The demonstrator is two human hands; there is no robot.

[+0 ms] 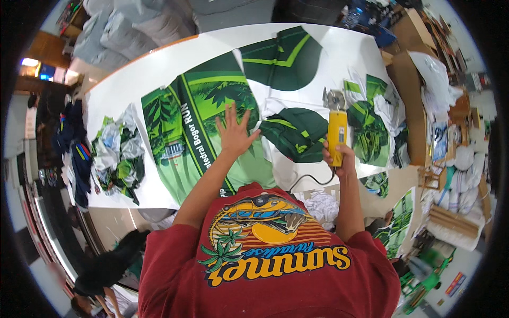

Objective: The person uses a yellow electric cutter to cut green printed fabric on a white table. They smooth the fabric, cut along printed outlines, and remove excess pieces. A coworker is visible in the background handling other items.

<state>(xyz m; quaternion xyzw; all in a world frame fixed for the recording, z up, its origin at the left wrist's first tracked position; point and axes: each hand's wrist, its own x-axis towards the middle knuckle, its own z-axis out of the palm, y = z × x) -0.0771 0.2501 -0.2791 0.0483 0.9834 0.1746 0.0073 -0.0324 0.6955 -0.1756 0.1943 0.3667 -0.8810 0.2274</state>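
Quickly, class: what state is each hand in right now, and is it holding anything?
Left hand: open, spread on the green printed fabric.
Right hand: closed around a yellow corded cutter.

White letters (195, 135), large and readable, ran along the dark stripe (187, 94) of the green cloth (212, 119), part of the line covered. The red T-shirt (275, 294) bore a big yellow word (281, 266) with dark outlines and a smaller blue word (281, 247) above it, both upside down. The yellow cutter's (336, 124) small label (341, 131) was too tiny to read.
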